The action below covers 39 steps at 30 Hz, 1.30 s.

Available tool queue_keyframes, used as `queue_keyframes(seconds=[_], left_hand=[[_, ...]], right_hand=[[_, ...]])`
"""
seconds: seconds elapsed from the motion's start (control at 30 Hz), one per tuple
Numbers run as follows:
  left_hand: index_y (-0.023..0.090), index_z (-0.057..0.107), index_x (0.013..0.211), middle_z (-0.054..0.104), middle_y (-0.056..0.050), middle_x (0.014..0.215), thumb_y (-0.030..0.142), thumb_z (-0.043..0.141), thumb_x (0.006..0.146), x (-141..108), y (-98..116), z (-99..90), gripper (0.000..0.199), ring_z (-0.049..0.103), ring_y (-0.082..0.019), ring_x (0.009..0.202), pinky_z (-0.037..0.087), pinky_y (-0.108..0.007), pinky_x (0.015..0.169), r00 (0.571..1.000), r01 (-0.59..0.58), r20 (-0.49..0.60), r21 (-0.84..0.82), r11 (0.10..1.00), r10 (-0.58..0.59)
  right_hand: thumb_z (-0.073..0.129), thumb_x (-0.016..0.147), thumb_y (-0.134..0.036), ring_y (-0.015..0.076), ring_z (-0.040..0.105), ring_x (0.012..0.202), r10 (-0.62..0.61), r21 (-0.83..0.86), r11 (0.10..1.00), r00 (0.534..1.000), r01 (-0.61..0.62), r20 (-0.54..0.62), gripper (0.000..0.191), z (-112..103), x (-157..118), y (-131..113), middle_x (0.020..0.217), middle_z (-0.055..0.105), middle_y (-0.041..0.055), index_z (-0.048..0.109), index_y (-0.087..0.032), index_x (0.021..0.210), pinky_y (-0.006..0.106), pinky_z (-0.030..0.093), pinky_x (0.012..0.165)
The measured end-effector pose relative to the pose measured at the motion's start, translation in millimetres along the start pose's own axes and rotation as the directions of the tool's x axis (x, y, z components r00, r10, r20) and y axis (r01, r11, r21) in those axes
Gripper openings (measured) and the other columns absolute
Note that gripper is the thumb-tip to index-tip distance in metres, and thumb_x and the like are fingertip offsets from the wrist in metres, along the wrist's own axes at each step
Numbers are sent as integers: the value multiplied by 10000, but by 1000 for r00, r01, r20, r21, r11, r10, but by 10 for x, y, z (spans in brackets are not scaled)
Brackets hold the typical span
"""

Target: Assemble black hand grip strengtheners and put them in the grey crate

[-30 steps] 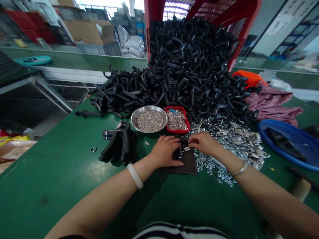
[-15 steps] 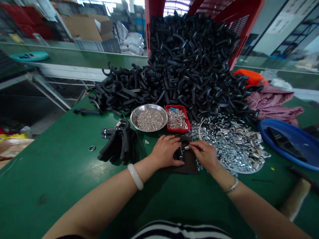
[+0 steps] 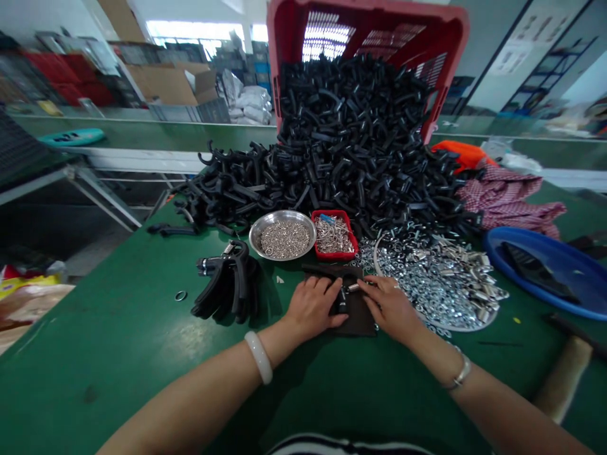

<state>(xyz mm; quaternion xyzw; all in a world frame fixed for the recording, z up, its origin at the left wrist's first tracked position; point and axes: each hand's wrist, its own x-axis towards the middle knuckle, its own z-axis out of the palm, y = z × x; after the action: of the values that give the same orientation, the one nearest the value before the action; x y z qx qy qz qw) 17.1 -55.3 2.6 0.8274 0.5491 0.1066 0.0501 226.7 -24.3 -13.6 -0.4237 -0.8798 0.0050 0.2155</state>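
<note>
My left hand (image 3: 313, 304) is closed around a black handle part (image 3: 342, 302) lying on a dark pad (image 3: 363, 319). My right hand (image 3: 389, 306) has its fingertips at a small metal spring (image 3: 353, 287) on the same part, to the right of my left fingers. Just beyond the pad are a red tray of small metal pieces (image 3: 342, 256) and a steel bowl (image 3: 256, 243) of tiny rings. A stack of assembled black handles (image 3: 227, 284) stands to the left, with a loose metal ring (image 3: 180, 295) beside it.
Black handles (image 3: 332, 164) are heaped across the back, spilling from a red crate (image 3: 448, 69). At the right are a pile of shiny metal parts (image 3: 446, 284), a blue tray (image 3: 502, 284), a checked cloth (image 3: 512, 196) and a hammer (image 3: 564, 379).
The camera view has tilted up, so the scene sits lower and more of the red crate shows. My right fingers have shifted slightly at the spring, with the hand flatter.
</note>
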Motion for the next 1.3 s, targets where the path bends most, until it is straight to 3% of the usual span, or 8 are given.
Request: queue_keyframes(seconds=[0.13, 0.23, 0.47, 0.53, 0.7, 0.87, 1.0, 1.3], left_hand=[[219, 560, 1130, 600, -97, 993, 601, 421, 756, 175, 0, -318, 553, 531, -269, 920, 418, -359, 735, 999, -20, 33, -12, 1000, 21], [224, 655, 920, 641, -79, 853, 630, 224, 812, 419, -44, -590, 602, 581, -229, 794, 422, -327, 678, 970, 49, 241, -115, 992, -20], [172, 635, 862, 670, -48, 815, 614, 375, 773, 894, -298, -458, 521, 587, -140, 638, 439, -241, 594, 705, 245, 705, -345, 906, 78], [160, 643, 816, 668, -66, 826, 612, 412, 752, 914, -300, -387, 512, 601, -171, 713, 449, -263, 653, 738, 271, 673, -244, 931, -39], [186, 611, 910, 640, -95, 938, 647, 585, 596, 712, -179, -300, 559, 588, -265, 871, 451, -345, 718, 875, 412, 281, -4, 911, -395], [237, 522, 1089, 603, -40, 1058, 486, 538, 760, 486, -162, -117, 414, 569, -181, 938, 435, -265, 757, 917, 398, 31, -163, 903, -398], [269, 546, 1111, 611, -21, 1079, 458, 530, 774, 475, -187, -78, 386, 578, -185, 934, 438, -267, 747, 910, 414, 60, -181, 892, -410], [319, 540, 1157, 645, -6, 1040, 526, 487, 770, 495, -258, -86, 443, 602, -209, 911, 452, -294, 729, 903, 429, 138, -240, 871, -407]], right_hand=[[527, 809, -252, 231, 530, 942, -58, 117, 991, 996, 67, -73, 237, -101, 143, 61, 992, 615, 113, 627, -177, 1011, 421, 425, 838], [547, 806, -282, 202, 554, 889, -74, 267, 962, 997, 61, 37, 187, -195, 247, 125, 920, 644, 71, 643, -193, 939, 372, 428, 812], [502, 810, -365, 169, 583, 752, 145, 317, 918, 944, -240, 296, 258, -84, 434, 205, 820, 658, 48, 675, -179, 856, 287, 429, 674], [520, 793, -370, 171, 582, 742, 167, 273, 926, 932, -261, 322, 250, -28, 489, 214, 797, 660, 47, 683, -181, 809, 278, 416, 658], [557, 758, -375, 166, 584, 717, 164, 181, 948, 892, -260, 422, 201, -47, 605, 206, 768, 664, 23, 676, -214, 739, 262, 400, 627], [581, 728, -448, 162, 584, 664, 212, 27, 969, 881, -246, 423, 244, -204, 934, 222, 708, 653, 8, 657, -217, 707, 250, 390, 562], [425, 856, -334, 188, 590, 855, 305, -210, 940, 938, -269, 166, 279, -152, 1386, 245, 959, 648, 70, 620, -209, 1011, 276, 422, 688], [383, 850, -166, 213, 589, 920, 267, -313, 935, 912, -167, 311, 299, 215, 1800, 230, 1008, 632, 148, 609, -130, 1042, 287, 435, 758]])
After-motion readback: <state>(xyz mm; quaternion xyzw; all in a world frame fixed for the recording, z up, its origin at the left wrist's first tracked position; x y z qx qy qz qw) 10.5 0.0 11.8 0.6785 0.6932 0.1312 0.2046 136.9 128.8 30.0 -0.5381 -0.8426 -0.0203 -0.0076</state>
